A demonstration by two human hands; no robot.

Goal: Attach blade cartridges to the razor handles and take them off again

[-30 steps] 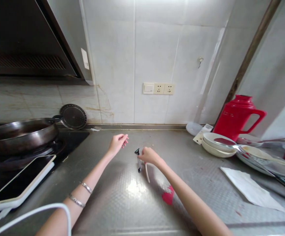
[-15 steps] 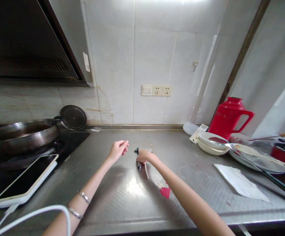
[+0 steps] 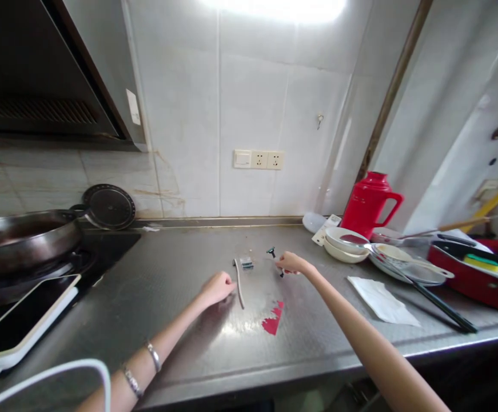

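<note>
Centrally, at a steel counter [image 3: 180, 252], a razor [image 3: 271, 252] is gripped in the bent fingers of the right hand [image 3: 291, 262], its head pointed toward the wall [image 3: 188, 114] and its handle's end exposed below the grip; whether it is lifted clear cannot be told. Well apart from it, the left hand [image 3: 218, 287] is held low with fingers curled, two bracelets [image 3: 153, 356] worn on the forearm. Just beside those fingers, a pale stick [image 3: 239, 286] is laid; whether it is touched, or anything is held, cannot be told. Between stick and razor, a small packet [image 3: 246, 262] is placed, and nearer the front edge a ragged red scrap [image 3: 273, 321] is seen. At right, bowls [image 3: 343, 254] are stacked before a red flask [image 3: 366, 206]. At left, a pan [image 3: 51, 243] is set on the stove [image 3: 115, 246].
</note>
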